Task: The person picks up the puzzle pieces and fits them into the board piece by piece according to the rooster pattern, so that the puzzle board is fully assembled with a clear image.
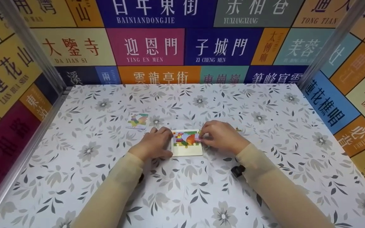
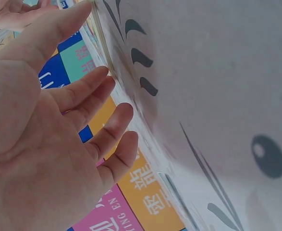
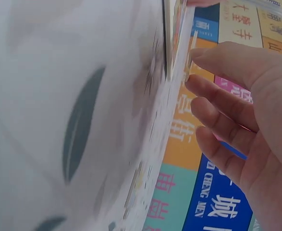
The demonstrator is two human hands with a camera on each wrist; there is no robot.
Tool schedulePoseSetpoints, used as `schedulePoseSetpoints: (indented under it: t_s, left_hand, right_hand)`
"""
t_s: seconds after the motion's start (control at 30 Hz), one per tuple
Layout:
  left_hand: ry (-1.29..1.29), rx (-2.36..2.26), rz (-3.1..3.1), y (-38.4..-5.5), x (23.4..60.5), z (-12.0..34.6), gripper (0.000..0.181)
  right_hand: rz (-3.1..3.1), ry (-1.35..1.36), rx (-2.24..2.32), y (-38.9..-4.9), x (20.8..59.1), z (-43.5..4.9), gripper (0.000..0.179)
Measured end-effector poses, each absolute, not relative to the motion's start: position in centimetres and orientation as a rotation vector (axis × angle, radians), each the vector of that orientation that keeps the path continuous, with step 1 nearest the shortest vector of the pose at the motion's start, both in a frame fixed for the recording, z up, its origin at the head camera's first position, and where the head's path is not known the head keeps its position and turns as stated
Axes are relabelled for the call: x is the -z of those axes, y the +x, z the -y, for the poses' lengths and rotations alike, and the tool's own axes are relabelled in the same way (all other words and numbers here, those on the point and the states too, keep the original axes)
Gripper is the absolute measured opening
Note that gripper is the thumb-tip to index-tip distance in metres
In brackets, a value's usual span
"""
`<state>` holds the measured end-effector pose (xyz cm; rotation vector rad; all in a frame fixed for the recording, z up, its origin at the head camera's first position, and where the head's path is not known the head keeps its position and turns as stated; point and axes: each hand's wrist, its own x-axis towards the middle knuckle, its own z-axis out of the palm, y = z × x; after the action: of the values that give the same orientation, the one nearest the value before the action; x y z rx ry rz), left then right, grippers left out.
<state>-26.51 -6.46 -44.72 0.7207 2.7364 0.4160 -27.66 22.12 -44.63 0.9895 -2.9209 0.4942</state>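
A small cream-rimmed jigsaw board (image 1: 187, 152) lies flat on the table, with a colourful bird picture (image 1: 185, 138) across its upper part and bare cream below. My left hand (image 1: 154, 144) rests at the board's left side, thumb and fingers lightly bent along its edge (image 2: 102, 43). At the right rim, my right hand (image 1: 222, 134) pinches a thin puzzle piece (image 3: 193, 55) between thumb and index finger. The other right fingers are loosely bent. Most of that piece is hidden by the fingers in the head view.
A card (image 1: 137, 121) printed with a colourful picture lies behind my left hand. Small coloured bits (image 1: 238, 129) show just past my right hand. The flower-patterned tabletop (image 1: 169, 190) meets sign-covered walls (image 1: 152, 47) at the back and sides.
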Motion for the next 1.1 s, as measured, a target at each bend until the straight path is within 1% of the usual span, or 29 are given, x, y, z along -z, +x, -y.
schedulePoseSetpoints:
  t_s: [0.27, 0.5, 0.7, 0.87, 1.1]
  left_hand:
    - [0.73, -0.441, -2.744, -26.3, 44.6, 6.3, 0.067]
    - [0.706, -0.402, -2.754, -26.5, 44.8, 6.4, 0.067]
    - [0.722, -0.403, -2.75, -26.6, 44.9, 6.5, 0.067]
    - [0.733, -0.396, -2.756, -26.5, 44.9, 6.3, 0.068]
    - [0.745, -0.418, -2.748, -26.6, 45.0, 6.6, 0.067]
  right_hand:
    - [2.875, 1.064, -0.503, -26.9, 44.9, -20.3, 0.008]
    - [2.794, 1.2, -0.464, -26.6, 45.4, -18.5, 0.011]
    - [2.752, 1.256, -0.454, -26.4, 45.7, -17.4, 0.013]
    - [2.739, 1.306, -0.403, -26.3, 46.0, -16.5, 0.008]
    - [2.749, 1.347, -0.395, -26.1, 45.9, -15.6, 0.008]
